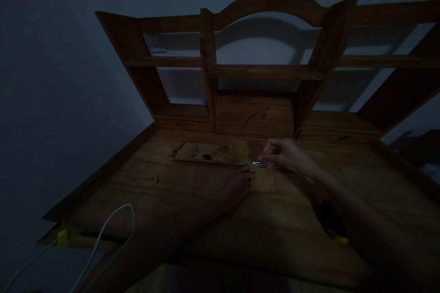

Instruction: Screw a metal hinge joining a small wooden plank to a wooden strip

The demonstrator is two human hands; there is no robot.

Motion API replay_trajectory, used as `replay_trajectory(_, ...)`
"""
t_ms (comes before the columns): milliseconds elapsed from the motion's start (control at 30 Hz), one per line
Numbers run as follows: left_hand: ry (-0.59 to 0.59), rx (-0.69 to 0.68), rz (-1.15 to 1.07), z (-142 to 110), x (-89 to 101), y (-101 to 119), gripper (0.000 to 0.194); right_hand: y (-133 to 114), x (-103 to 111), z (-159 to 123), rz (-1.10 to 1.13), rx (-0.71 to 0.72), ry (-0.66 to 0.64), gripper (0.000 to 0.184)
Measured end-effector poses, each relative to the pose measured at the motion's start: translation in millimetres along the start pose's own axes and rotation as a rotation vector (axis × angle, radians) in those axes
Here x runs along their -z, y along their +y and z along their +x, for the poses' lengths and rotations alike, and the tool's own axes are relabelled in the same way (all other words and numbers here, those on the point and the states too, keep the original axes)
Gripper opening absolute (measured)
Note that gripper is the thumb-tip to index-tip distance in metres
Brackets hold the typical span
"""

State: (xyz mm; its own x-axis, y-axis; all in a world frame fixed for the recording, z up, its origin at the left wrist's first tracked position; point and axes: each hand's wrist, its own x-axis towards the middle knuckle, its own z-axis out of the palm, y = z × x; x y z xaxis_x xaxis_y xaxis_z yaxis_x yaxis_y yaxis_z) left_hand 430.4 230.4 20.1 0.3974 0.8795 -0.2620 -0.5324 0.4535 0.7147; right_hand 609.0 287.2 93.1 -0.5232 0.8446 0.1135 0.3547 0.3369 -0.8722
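Observation:
The scene is dim. My right hand is pinched shut on a small shiny metal piece, held just above the wooden desk top. My left hand rests on the desk just below and left of that piece, fingers together and pointing toward it; whether it holds anything I cannot make out. A flat wooden panel lies in a recess of the desk right behind both hands.
A wooden hutch with shelves rises at the desk's back against the wall. Small screws lie at the left. A white cable loops over the front left edge near a yellow object. A dark tool with a yellow tip lies at the right.

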Motion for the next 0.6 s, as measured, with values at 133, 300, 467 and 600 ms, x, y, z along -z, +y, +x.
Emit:
replay_trajectory(133, 0.008, -0.006, -0.011, 1, -2.5, 1, 0.019, 3, -6, 13, 0.048, -0.096, -0.076, 0.034)
replay_trajectory(300, -0.027, -0.019, -0.021, 2, 0.1, 1, 0.020, 4, -13, 20, -0.083, -0.070, -0.089, 0.036)
replay_trajectory(467, -0.012, 0.002, -0.004, 1, 2.9, 0, 0.019, -2, -19, 15, -0.238, -0.036, -0.039, 0.029)
replay_trajectory(600, -0.040, -0.019, 0.005, 1, 3.8, 0, 0.018, -7, -23, 11, -0.332, 0.003, -0.001, 0.019)
